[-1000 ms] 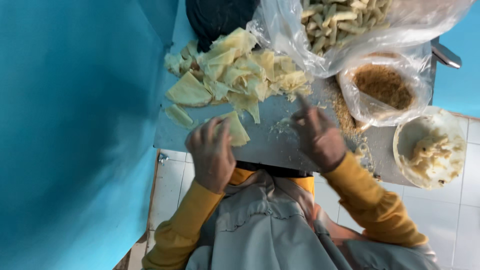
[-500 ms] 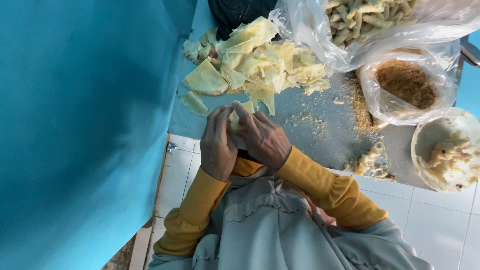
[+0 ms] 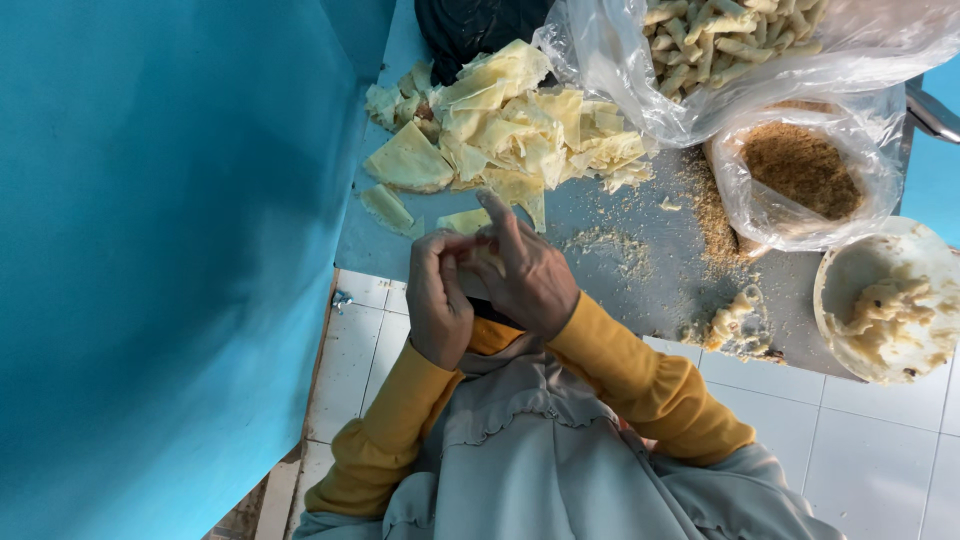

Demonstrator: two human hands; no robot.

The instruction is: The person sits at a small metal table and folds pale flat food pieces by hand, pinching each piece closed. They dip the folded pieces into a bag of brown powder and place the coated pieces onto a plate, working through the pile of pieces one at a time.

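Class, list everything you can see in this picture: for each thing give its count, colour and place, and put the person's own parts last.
Wrapper pile: many, pale yellow, table top centre.
Loose wrapper: one, pale yellow, table's left edge.
Bag of rolled pieces: one, clear, top right.
Bag of crumbs: one, clear with brown crumbs, right.
Bowl: one, white with pale filling, far right.
Table: one, grey, crumb-strewn.
Wall: blue, left.
Floor tiles: white, below.
Left hand: at table edge, against right hand.
Right hand: pinching a small pale piece with left.

1 head-worn camera looks steeply down, close above the hands (image 3: 490, 285), at the counter (image 3: 640, 280) near its front edge.
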